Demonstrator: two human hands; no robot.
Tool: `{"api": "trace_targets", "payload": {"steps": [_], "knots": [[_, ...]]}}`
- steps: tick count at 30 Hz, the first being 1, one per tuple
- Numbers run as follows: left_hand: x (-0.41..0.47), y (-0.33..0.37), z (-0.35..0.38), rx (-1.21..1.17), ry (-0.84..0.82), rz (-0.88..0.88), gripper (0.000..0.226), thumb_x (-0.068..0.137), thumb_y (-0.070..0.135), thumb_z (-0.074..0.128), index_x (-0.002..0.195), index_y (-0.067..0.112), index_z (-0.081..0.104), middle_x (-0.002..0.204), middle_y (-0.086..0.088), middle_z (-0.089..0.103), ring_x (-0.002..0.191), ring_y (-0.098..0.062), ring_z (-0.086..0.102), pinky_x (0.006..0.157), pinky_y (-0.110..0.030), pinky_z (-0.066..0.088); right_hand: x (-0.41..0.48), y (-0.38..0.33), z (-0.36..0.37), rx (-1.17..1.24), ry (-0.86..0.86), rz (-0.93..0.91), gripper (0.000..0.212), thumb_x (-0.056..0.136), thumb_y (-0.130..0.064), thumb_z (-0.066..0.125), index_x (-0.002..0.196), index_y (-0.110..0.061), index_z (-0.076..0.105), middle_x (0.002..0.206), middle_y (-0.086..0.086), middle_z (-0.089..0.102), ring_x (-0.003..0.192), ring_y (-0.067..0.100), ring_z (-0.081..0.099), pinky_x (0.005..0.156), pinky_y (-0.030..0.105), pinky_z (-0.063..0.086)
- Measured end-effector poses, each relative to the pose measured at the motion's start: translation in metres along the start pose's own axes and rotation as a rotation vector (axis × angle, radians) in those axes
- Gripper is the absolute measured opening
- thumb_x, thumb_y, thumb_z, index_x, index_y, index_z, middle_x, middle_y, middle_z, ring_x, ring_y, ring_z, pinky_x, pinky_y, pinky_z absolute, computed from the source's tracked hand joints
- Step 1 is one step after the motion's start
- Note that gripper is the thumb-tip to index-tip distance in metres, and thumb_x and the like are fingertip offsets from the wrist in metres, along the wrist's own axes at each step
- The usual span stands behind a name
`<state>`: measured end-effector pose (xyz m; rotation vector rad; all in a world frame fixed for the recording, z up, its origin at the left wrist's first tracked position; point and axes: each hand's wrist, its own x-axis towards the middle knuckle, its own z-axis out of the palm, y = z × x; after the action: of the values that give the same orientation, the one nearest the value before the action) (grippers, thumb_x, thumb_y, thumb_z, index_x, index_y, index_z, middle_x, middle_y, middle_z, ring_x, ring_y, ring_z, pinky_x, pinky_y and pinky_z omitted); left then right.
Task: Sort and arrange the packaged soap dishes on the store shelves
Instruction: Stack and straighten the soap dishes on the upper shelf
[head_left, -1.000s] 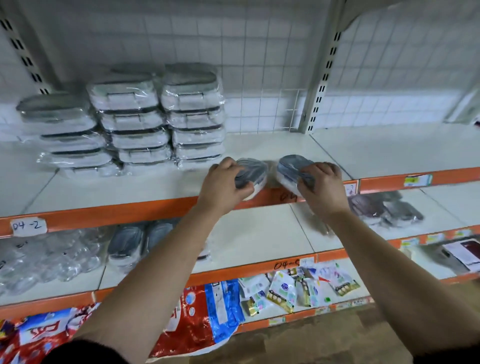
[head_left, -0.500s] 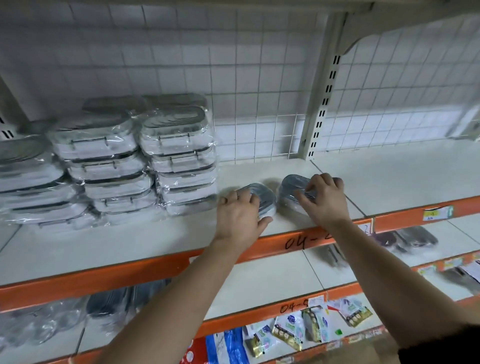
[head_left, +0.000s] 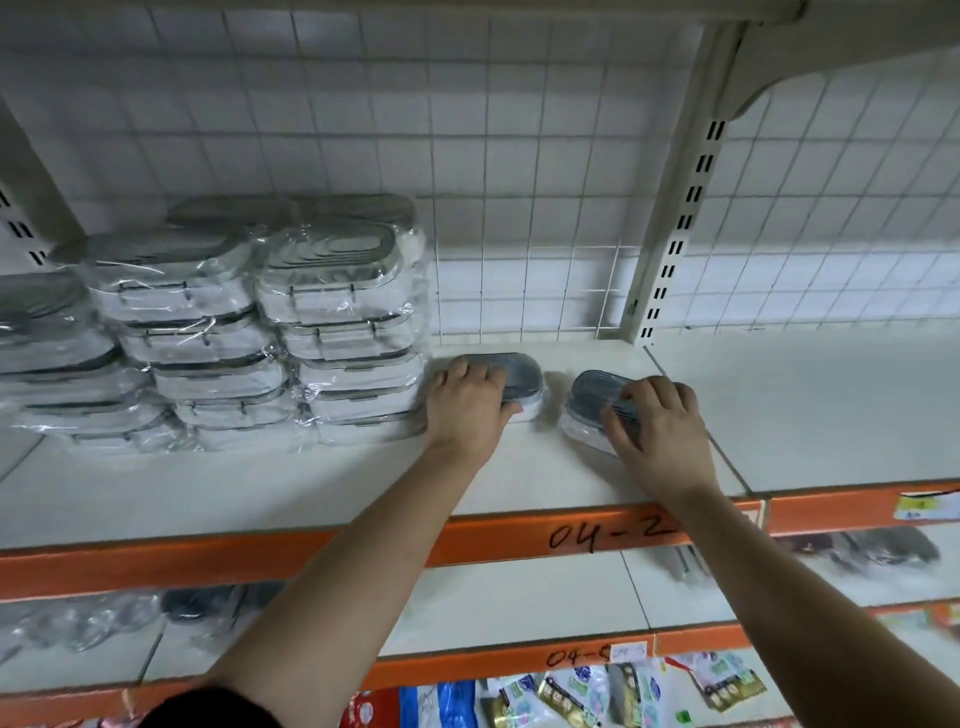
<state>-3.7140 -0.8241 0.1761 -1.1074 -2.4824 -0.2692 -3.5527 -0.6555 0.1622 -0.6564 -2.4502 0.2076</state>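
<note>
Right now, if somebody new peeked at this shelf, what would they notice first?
Probably the two hands on the white shelf: the left hand grips one dark-lidded soap dish, and the right hand holds a second soap dish a little to its right. After that, the tall stacks of wrapped soap dishes just left of them, and the orange shelf edge marked 04-2 below.

place: was a retail shop aisle
shelving: tiered white shelves (head_left: 805, 405) with orange front rails (head_left: 208, 561), slotted upright (head_left: 680, 223), wire-grid back panel (head_left: 519, 156)
labels: rail carried handwritten bay code "04-2" (head_left: 608, 535); price tag (head_left: 924, 506) sat at right
stock: identical shrink-wrapped soap dishes (head_left: 332, 322) stood in stacks; printed sachets (head_left: 571, 696) lay on a lower shelf
</note>
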Motion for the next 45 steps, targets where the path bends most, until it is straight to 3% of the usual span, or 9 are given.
{"api": "trace_targets", "payload": {"steps": [5, 9, 13, 19, 27, 31, 35, 39, 45], "knots": [[0.036, 0.004, 0.019, 0.027, -0.132, -0.13, 0.044, 0.101, 0.041, 0.046, 0.135, 0.013, 0.045, 0.139, -0.01, 0.05, 0.135, -0.033, 0.035, 0.106, -0.041, 0.034, 0.002, 0.0, 0.005, -0.011, 0.016, -0.01, 0.049, 0.089, -0.05, 0.039, 0.102, -0.008, 0.059, 0.104, 0.013, 0.06, 0.098, 0.038, 0.05, 0.08, 0.049, 0.049], [0.052, 0.005, 0.036, 0.052, -0.13, -0.211, 0.044, 0.101, 0.036, 0.041, 0.135, 0.009, 0.042, 0.143, -0.017, 0.044, 0.138, -0.039, 0.033, 0.114, -0.048, 0.027, 0.002, 0.002, 0.008, -0.008, 0.055, -0.035, 0.047, 0.089, -0.047, 0.041, 0.1, -0.006, 0.06, 0.102, 0.014, 0.06, 0.095, 0.039, 0.051, 0.077, 0.049, 0.05], [0.062, 0.001, 0.046, 0.05, -0.112, -0.192, 0.043, 0.103, 0.036, 0.037, 0.135, 0.008, 0.041, 0.144, -0.018, 0.044, 0.137, -0.036, 0.034, 0.119, -0.046, 0.017, 0.003, 0.002, 0.01, -0.002, 0.071, -0.039, 0.045, 0.088, -0.046, 0.042, 0.098, -0.006, 0.06, 0.1, 0.014, 0.059, 0.094, 0.04, 0.051, 0.074, 0.048, 0.05], [0.063, -0.001, 0.05, 0.03, -0.133, -0.203, 0.05, 0.103, 0.038, 0.036, 0.143, 0.007, 0.036, 0.151, -0.019, 0.038, 0.143, -0.035, 0.028, 0.121, -0.045, 0.011, 0.003, 0.002, 0.009, 0.053, 0.045, -0.046, 0.049, 0.085, -0.052, 0.044, 0.102, -0.008, 0.06, 0.106, 0.012, 0.059, 0.103, 0.041, 0.05, 0.083, 0.049, 0.048], [0.04, 0.007, 0.027, -0.044, -0.175, -0.135, 0.065, 0.105, 0.04, 0.027, 0.157, 0.014, -0.003, 0.165, -0.006, -0.011, 0.152, -0.022, -0.009, 0.122, -0.041, -0.009, 0.005, 0.005, 0.008, 0.075, -0.033, -0.035, 0.059, 0.076, -0.06, 0.049, 0.106, -0.01, 0.057, 0.115, 0.012, 0.058, 0.112, 0.044, 0.05, 0.092, 0.051, 0.046], [0.01, 0.015, 0.0, -0.156, -0.142, -0.069, 0.06, 0.104, 0.044, 0.029, 0.156, 0.015, 0.021, 0.165, -0.008, 0.011, 0.146, -0.03, 0.027, 0.116, -0.045, 0.029, 0.008, 0.008, 0.007, 0.095, -0.031, -0.05, 0.057, 0.072, -0.055, 0.05, 0.102, -0.008, 0.06, 0.114, 0.015, 0.058, 0.11, 0.043, 0.054, 0.097, 0.053, 0.044], [-0.032, 0.006, -0.026, -0.163, -0.013, 0.024, 0.058, 0.098, 0.045, 0.028, 0.142, 0.012, 0.047, 0.145, -0.012, 0.05, 0.12, -0.029, 0.059, 0.089, -0.038, 0.053, 0.009, 0.008, 0.007, 0.135, -0.043, -0.049, 0.058, 0.071, -0.056, 0.05, 0.102, -0.007, 0.063, 0.117, 0.016, 0.059, 0.108, 0.042, 0.055, 0.097, 0.045, 0.04], [-0.063, -0.016, -0.03, -0.076, 0.151, 0.059, 0.044, 0.094, 0.038, 0.04, 0.12, 0.013, 0.065, 0.11, -0.002, 0.069, 0.095, -0.025, 0.066, 0.077, -0.036, 0.054, 0.01, 0.005, 0.002, 0.24, 0.01, -0.107, 0.053, 0.073, -0.054, 0.056, 0.102, -0.01, 0.064, 0.118, 0.012, 0.059, 0.108, 0.037, 0.054, 0.095, 0.033, 0.032], [-0.068, -0.019, -0.027, -0.088, 0.17, -0.05, 0.039, 0.092, 0.035, 0.041, 0.11, 0.015, 0.069, 0.097, -0.001, 0.071, 0.091, -0.024, 0.065, 0.083, -0.036, 0.046, 0.043, -0.033, 0.006, 0.387, 0.01, -0.197, 0.05, 0.076, -0.05, 0.06, 0.108, -0.011, 0.061, 0.119, 0.007, 0.053, 0.112, 0.028, 0.047, 0.097, 0.027, 0.031]]}}
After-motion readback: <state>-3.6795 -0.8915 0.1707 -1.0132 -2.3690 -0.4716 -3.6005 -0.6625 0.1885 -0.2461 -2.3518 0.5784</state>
